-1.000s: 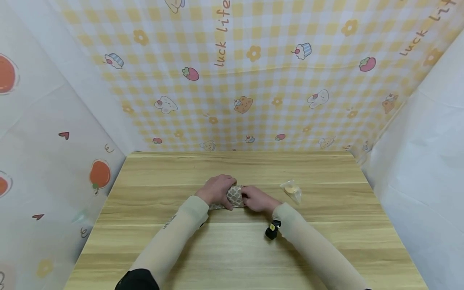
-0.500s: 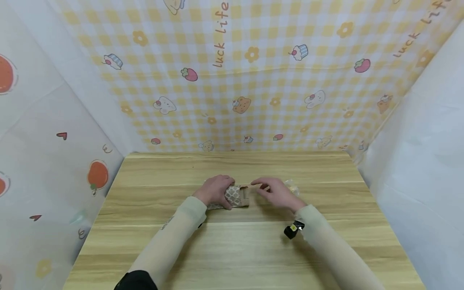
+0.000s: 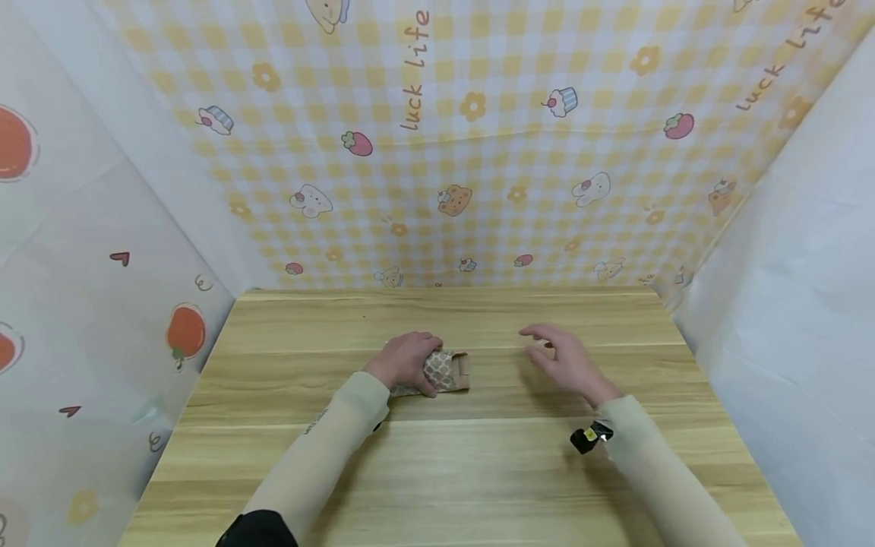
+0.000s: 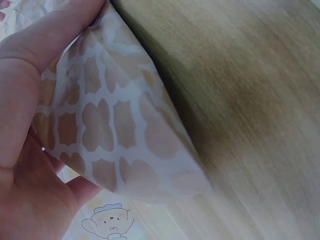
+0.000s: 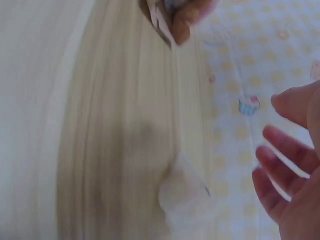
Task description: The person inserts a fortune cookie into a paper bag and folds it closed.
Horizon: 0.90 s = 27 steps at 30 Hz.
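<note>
My left hand [image 3: 408, 362] grips a small paper bag [image 3: 440, 371] with a tan lattice print, which lies on the table with its open mouth to the right. In the left wrist view, the thumb presses over the printed side of the bag [image 4: 100, 120] and the fingers are partly behind it. My right hand [image 3: 563, 363] hovers to the right, fingers spread and slightly bent, nothing between them. Under it, a blurred clear plastic packet [image 5: 185, 197] lies on the table in the right wrist view; in the head view this hand hides it.
The wooden table [image 3: 437, 471] backs onto a yellow checked cloth [image 3: 437, 152]. A white printed sheet [image 3: 82, 304] closes the left side and a plain white one [image 3: 786, 289] the right. A small black device [image 3: 591, 436] sits at my right wrist.
My right hand has left the bag's mouth and moved right, over the plastic packet, its fingers opening out. The bag's mouth has come into sight. My left hand keeps its hold.
</note>
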{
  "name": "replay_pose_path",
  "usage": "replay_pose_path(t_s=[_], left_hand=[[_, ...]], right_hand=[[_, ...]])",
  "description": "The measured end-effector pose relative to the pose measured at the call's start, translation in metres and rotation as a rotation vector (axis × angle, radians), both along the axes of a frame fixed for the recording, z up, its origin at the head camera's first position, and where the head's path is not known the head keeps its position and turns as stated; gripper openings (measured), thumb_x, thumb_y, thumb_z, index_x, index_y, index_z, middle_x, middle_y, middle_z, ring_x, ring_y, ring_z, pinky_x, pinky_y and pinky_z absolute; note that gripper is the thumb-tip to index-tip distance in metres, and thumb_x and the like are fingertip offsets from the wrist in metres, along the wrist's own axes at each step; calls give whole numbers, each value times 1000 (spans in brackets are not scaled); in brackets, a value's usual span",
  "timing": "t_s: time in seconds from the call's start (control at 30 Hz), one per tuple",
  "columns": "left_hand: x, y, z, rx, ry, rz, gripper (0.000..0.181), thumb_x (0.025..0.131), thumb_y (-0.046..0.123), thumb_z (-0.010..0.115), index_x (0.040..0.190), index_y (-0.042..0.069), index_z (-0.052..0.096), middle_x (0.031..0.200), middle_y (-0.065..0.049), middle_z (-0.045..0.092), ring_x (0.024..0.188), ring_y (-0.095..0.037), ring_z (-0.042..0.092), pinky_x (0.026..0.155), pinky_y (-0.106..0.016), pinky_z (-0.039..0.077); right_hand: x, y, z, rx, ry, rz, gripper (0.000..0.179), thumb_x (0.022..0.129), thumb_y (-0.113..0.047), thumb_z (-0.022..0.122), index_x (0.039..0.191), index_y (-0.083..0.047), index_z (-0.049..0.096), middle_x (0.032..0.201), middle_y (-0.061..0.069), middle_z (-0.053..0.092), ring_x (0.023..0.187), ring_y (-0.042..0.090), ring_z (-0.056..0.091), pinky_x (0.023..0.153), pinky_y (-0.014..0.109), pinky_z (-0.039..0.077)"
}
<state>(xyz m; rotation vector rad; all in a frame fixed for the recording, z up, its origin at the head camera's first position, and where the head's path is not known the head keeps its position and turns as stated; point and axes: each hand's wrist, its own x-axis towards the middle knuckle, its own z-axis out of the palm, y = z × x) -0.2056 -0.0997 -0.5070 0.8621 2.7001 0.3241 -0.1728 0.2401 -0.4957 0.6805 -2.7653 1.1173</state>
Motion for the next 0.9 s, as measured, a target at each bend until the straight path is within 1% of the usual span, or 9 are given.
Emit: replay_pose_path(t_s=[0.1,0.17,0.27,0.33,0.43,0.57,0.73,0.9], left_hand=[[1,0,0,11,4,3,90,69,42,100,143,9,60,142,-6,62,131,-29,59,109,-47,49],[1,0,0,10,7,4,90,69,43,99,143,9,60,142,-6,62,131,-29,59,109,-47,49],[2,-1,1,2,11,4,90,70,44,99,144,10,60,142,-6,62,131,-29,59,109,-48,50],[2,-1,1,-1,14,4,89,70,45,99,143,11,60,141,-6,62,130,-28,59,108,-48,51],[1,-2,0,-1,17,3,88,69,45,99,141,11,61,139,-5,63,128,-27,60,106,-47,51],[0,-2,-2,1,21,0,85,69,45,99,139,12,63,137,-4,64,127,-26,61,105,-47,52],[0,-1,-2,8,21,-12,83,69,45,99,139,15,64,137,-3,64,126,-26,61,102,-49,54],[1,0,0,10,30,-25,82,68,45,99,137,18,65,134,-3,65,124,-26,62,101,-49,54]], right_hand=[[-2,15,1,45,25,-63,36,99,-7,71,134,1,65,134,25,64,123,46,59,99,64,50],[-3,24,-1,78,13,-109,40,100,-9,71,137,3,62,137,29,59,128,49,55,104,68,45],[-1,35,-3,110,-53,-156,48,102,-16,70,143,5,56,142,35,52,132,54,48,108,71,39],[2,41,-7,131,-117,-173,55,103,-21,68,148,5,51,146,37,47,133,56,45,109,73,38],[6,47,-14,163,-206,-189,64,103,-30,69,153,1,46,149,38,42,133,57,46,107,74,39],[10,52,-24,193,-263,-196,71,102,-38,69,157,-2,42,149,39,41,130,57,49,104,74,42],[12,53,-31,195,-256,-188,70,102,-39,68,157,-3,43,147,40,42,129,58,50,102,74,44],[12,53,-33,200,-240,-177,68,102,-36,70,156,-3,46,142,40,48,122,54,56,98,71,48]])
